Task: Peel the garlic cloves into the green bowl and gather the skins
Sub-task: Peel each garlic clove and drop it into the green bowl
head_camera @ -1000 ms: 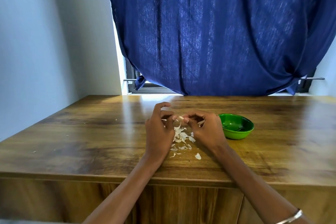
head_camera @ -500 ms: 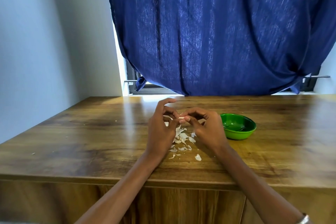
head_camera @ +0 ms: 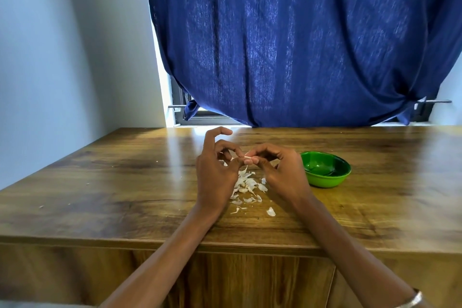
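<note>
**Garlic clove pinched between both hands, mid-peel**

Garlic clove (head_camera: 247, 157) sits above the skins (head_camera: 246, 184), left of the green bowl (head_camera: 325, 170). I see my left hand (head_camera: 216, 172) and right hand (head_camera: 282, 172) pinching it. I'd judge it small, firm and slippery, the skin papery; grip the ends.

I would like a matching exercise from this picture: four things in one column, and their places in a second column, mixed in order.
Things:
1. green bowl
2. garlic skins
3. garlic clove
4. blue curtain

Places:
a. pinched between the fingertips of the left hand and the right hand
b. hanging at the window behind the table
c. on the table, right of the right hand
d. loose on the table, below the two hands

Pairs: 1-c, 2-d, 3-a, 4-b
</note>
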`<state>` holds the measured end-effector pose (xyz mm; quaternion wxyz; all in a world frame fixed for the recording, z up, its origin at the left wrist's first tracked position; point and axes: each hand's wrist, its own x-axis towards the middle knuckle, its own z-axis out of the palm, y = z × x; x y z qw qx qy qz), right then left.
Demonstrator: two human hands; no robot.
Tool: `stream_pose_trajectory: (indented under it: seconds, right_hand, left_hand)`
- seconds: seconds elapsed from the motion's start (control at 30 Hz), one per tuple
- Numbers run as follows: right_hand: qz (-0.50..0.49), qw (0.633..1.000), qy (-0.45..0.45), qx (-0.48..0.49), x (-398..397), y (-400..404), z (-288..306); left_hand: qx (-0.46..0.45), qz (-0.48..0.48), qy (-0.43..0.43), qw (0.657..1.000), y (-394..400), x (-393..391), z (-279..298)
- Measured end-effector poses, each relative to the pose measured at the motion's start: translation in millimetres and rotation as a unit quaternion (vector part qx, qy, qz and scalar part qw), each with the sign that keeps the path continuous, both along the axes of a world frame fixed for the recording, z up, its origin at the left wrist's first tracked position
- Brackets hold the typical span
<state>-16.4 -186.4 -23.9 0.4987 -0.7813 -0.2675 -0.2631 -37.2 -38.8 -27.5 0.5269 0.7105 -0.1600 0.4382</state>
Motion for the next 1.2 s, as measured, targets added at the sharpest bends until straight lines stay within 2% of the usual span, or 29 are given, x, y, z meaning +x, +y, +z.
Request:
stream_pose_trajectory:
  seconds: [0.77,0.97,1.2]
  right_hand:
    - [-0.034,0.999,-0.018,0.021,0.8,1.8,-3.2]
    - [0.002,0.997,0.015,0.073,0.1,0.7,-1.5]
    - [0.016,0.997,0.051,0.057,3.2,2.1,-3.2]
  left_hand:
    - [0.011,0.001,-0.002,1.000,-1.0,5.4,-4.7]
    - [0.022,0.013,-0.006,1.000,-1.1,4.7,-4.4]
    - [-0.020,-0.024,0.023,0.999,-0.4,4.5,-2.8]
